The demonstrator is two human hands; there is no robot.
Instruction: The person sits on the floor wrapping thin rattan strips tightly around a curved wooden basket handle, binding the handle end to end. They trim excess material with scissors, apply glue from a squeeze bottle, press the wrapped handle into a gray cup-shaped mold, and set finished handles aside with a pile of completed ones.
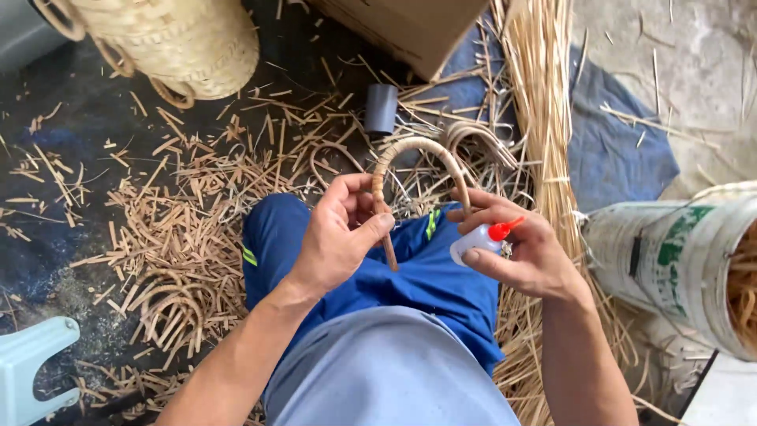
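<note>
While gripping one end of curved cane handle (416, 154) at frame centre, left hand (339, 237) closed; right hand (524, 252) clasped around glue bottle (477, 241) and other end.

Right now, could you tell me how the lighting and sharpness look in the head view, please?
Head view: soft, even daylight with no hard shadows; the concrete floor at upper right is pale and slightly washed out; the left hand, right hand and curved rattan handle are sharp; the small glue bottle shows no glare; wide-angle bending stretches the white sack near the edge.
</note>
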